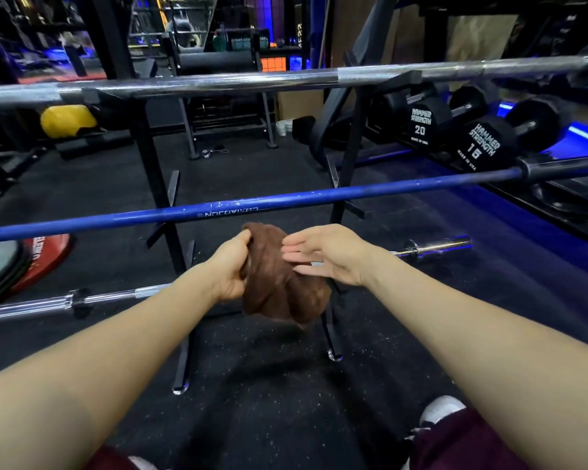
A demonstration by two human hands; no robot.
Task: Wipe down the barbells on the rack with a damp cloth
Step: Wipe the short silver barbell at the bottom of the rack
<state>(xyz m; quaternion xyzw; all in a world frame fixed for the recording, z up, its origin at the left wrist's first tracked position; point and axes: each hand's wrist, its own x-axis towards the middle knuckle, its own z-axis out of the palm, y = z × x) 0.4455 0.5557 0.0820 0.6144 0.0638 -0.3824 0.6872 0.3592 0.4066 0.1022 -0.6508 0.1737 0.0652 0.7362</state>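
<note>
Brown cloth, bunched and hanging, just below the blue bar on the rack. My left hand grips its top; right hand flat, fingers straight, touching it.

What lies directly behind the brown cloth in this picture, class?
Behind the brown cloth runs the lowest silver barbell; its ends show on either side. The cloth and both hands cover its middle stretch, so that part cannot be seen.

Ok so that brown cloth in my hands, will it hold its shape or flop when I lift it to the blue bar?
Probably floppy: the brown cloth hangs bunched in soft folds from the left hand, sagging below the grip. Likely light, since a pinch holds it. The right hand, fingers straight, may need to gather it before reaching the blue barbell.
</note>
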